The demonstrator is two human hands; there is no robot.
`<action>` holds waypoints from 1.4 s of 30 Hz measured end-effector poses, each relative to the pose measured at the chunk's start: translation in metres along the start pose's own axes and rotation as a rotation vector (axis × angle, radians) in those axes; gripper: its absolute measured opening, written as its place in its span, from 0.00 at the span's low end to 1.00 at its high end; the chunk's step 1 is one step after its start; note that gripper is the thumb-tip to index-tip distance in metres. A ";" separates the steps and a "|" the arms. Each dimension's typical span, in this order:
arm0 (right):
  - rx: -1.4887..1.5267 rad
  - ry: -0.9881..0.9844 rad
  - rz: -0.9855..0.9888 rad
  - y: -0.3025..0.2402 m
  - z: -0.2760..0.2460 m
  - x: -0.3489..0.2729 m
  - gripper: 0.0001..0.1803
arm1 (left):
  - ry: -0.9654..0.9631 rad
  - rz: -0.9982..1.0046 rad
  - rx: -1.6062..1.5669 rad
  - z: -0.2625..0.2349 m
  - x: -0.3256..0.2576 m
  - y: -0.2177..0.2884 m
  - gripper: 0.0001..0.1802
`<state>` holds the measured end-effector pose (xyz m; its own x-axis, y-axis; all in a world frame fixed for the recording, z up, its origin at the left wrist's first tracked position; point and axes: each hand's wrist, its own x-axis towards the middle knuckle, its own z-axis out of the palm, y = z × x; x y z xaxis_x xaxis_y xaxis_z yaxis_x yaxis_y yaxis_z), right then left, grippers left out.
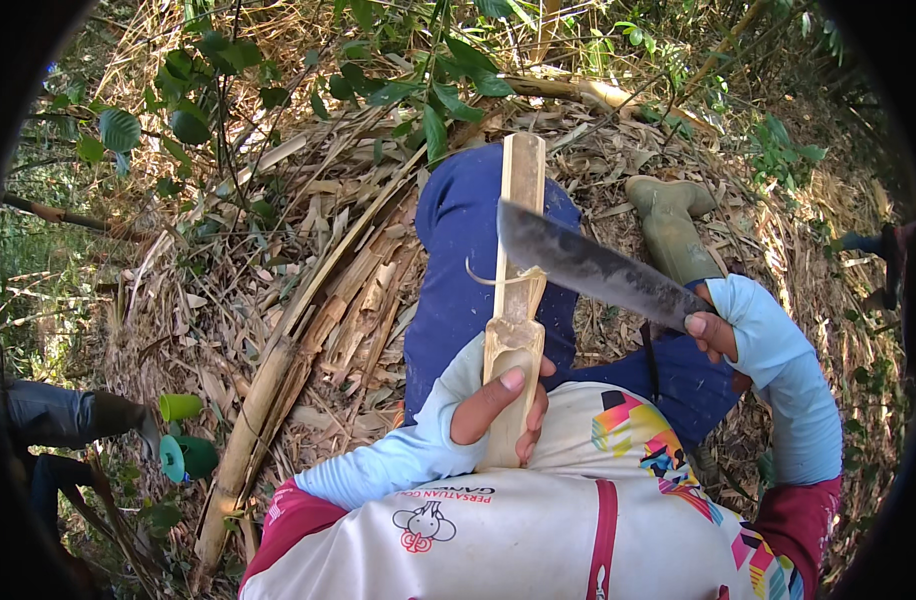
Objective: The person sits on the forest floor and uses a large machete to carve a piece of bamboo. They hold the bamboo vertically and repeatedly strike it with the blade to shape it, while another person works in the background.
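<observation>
My left hand point(503, 405) is wrapped round the lower part of a split bamboo piece point(519, 345), thumb across its hollow face. The bamboo stands away from my lap, its far end lying over my blue-trousered knee point(458, 230). In my right hand point(713, 335) is a machete point(598, 268), gripped at the handle, which my fingers mostly cover. The dark blade slants up to the left, across the bamboo above its node. A thin curled shaving point(493, 280) sticks out from the bamboo beside the blade.
Dry leaves and husks cover the ground. Long split bamboo poles point(278, 380) lie to my left. My green boot point(673, 225) is at the right. Leafy twigs point(428, 90) hang in front. At far left are another person's legs point(58, 415), a green cup point(181, 407) and a teal container point(188, 457).
</observation>
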<state>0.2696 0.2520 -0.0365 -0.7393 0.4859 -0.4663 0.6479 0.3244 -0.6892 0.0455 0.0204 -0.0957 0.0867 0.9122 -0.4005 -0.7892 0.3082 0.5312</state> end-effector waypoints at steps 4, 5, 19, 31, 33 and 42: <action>0.447 0.142 0.053 0.019 0.005 0.008 0.22 | -0.002 0.003 0.006 0.001 0.000 0.004 0.21; 0.520 0.186 -0.020 0.036 0.010 0.013 0.20 | -0.004 0.013 0.016 0.002 0.000 0.005 0.22; 0.869 0.591 0.131 0.140 0.113 0.009 0.17 | -0.166 0.183 -0.067 0.002 0.013 0.010 0.41; 1.362 0.530 -0.069 0.139 0.126 -0.053 0.22 | -0.345 0.470 0.138 0.024 0.046 0.058 0.44; 1.327 0.500 -0.124 0.143 0.129 -0.060 0.19 | -0.388 0.492 0.172 0.030 0.045 0.060 0.42; 1.296 0.498 -0.118 0.136 0.147 -0.074 0.14 | -0.437 0.434 0.173 0.048 0.047 0.058 0.45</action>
<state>0.3853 0.1410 -0.1772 -0.4571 0.8320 -0.3145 -0.2453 -0.4578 -0.8546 0.0330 0.0938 -0.0480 0.0497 0.9784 0.2005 -0.7018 -0.1086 0.7040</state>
